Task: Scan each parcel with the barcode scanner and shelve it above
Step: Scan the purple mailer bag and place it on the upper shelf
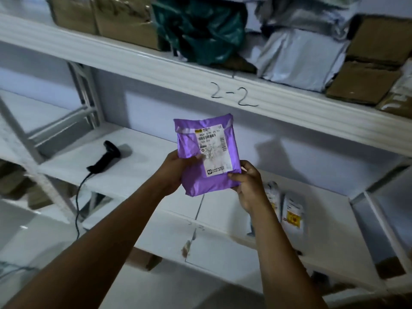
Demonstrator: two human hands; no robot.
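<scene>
**Hands.** My left hand [176, 172] wraps the left edge of the parcel [207, 157], with the thumb laid on its front. My right hand [247, 186] pinches its lower right corner.

**Parcel.** It is a purple pouch held upright in the air, label [211, 148] toward me. The barcode sits at the label's top and is uncovered.

**Step in hand.** I judge this to be the scan.
- Hold the parcel with the right hand alone and free the left for the scanner [107, 156].
- The scanner lies on the shelf [156, 148] left of the parcel, its cord trailing over the front edge.
- Keep the thumb off the barcode and draw the film taut, since the label's middle is creased.
- Then lift the parcel to the "2-2" shelf [133, 61] above it. That shelf is crowded, so pick a gap before letting go.

**Not verified.**
- The label print is too blurred to read.
- My left fingers behind the parcel are hidden.
- The scanner's window and trigger are smeared.
- Two pouches [292, 212] to the lower right of the parcel are partly behind my right forearm.
- The stock on the "2-2" shelf is cut off at the frame's top.
</scene>
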